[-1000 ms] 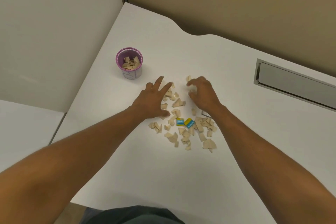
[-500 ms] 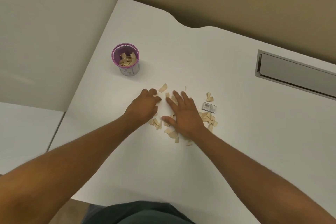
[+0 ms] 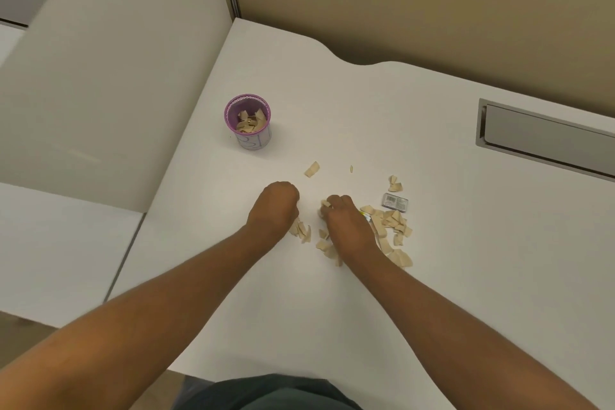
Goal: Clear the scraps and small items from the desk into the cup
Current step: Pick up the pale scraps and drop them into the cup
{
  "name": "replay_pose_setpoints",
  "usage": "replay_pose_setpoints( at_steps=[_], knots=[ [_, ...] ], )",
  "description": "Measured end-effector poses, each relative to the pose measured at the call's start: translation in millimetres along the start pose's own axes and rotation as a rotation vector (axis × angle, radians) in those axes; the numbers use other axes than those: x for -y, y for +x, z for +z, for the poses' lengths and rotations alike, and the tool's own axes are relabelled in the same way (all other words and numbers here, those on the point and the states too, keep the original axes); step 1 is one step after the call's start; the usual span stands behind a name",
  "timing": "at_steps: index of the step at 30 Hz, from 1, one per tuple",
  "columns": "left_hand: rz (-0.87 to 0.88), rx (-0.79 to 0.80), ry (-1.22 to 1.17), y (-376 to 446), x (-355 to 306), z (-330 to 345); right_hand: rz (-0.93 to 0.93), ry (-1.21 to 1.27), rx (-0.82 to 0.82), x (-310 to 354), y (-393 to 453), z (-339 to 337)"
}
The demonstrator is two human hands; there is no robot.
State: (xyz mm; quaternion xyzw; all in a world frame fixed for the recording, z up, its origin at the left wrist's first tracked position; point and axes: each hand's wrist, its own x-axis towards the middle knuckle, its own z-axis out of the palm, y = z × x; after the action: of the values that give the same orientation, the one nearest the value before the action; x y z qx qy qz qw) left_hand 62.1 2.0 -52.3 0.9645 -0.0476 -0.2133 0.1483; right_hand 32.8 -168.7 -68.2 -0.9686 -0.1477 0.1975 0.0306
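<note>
So we've got both fists balled on the desk (image 3: 466, 276), left hand (image 3: 276, 206) and right hand (image 3: 342, 223) each curled tight round scraps (image 3: 389, 226) to carry a bunch at once to the cup (image 3: 248, 121), standing well apart at upper left w/ pieces inside.

A white table (image 3: 466, 243) carries a purple cup (image 3: 248, 121), scattered tan scraps (image 3: 389, 226) and 1 small grey box (image 3: 395, 201).
</note>
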Motion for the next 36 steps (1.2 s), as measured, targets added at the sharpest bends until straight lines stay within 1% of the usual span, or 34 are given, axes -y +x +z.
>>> replay_pose_setpoints(
  at_steps=[2, 5, 7, 8, 9, 12, 15, 17, 20, 22, 24, 26, 28, 30, 33, 34, 36],
  knots=[
    [-0.05, -0.091, -0.126, 2, 0, -22, -0.007, -0.004, 0.013, -1, -1, 0],
    [-0.103, -0.331, -0.323, 11, 9, -78, -0.021, -0.01, 0.022, -4, -1, -1],
    [-0.138, -0.478, -0.339, 29, 25, -115, -0.031, -0.007, 0.02, -6, 0, -1],
    [-0.152, -0.511, -0.333, 39, 32, -128, -0.037, -0.005, 0.019, -6, 0, -2],
    [-0.164, -0.509, -0.324, 50, 38, -139, -0.042, -0.004, 0.019, -7, 0, -2],
    [-0.161, -0.402, -0.22, 75, 47, -147, -0.04, 0.007, 0.008, -7, -1, -2],
    [-0.098, -0.287, -0.119, 84, 48, -141, -0.044, 0.03, -0.001, -7, -1, -2],
    [-0.064, -0.268, -0.067, 84, 49, -139, -0.042, 0.048, -0.01, -7, 0, -1],
    [-0.023, -0.302, -0.038, 80, 50, -142, -0.052, 0.067, -0.038, -8, -1, 1],
    [0.0, -0.364, -0.072, 73, 49, -143, -0.064, 0.089, -0.049, -11, -1, 2],
    [0.004, -0.453, -0.126, 60, 47, -139, -0.031, 0.238, -0.074, -12, 0, 2],
    [-0.002, -0.49, -0.153, 44, 45, -124, 0.061, 0.455, -0.122, -11, 3, -4],
    [-0.01, -0.418, -0.19, 25, 46, -98, 0.173, 0.598, -0.196, -7, 8, -15],
    [-0.015, -0.28, -0.211, 6, 50, -66, 0.208, 0.661, -0.265, 2, 16, -33],
    [-0.005, -0.068, -0.215, -22, 49, -24, 0.095, 0.692, -0.342, 22, 37, -71],
    [0.017, -0.026, -0.211, -30, 47, -13, 0.042, 0.672, -0.359, 29, 47, -83],
    [0.07, 0.006, -0.184, -45, 40, 5, -0.067, 0.576, -0.407, 45, 71, -107]
  ],
)
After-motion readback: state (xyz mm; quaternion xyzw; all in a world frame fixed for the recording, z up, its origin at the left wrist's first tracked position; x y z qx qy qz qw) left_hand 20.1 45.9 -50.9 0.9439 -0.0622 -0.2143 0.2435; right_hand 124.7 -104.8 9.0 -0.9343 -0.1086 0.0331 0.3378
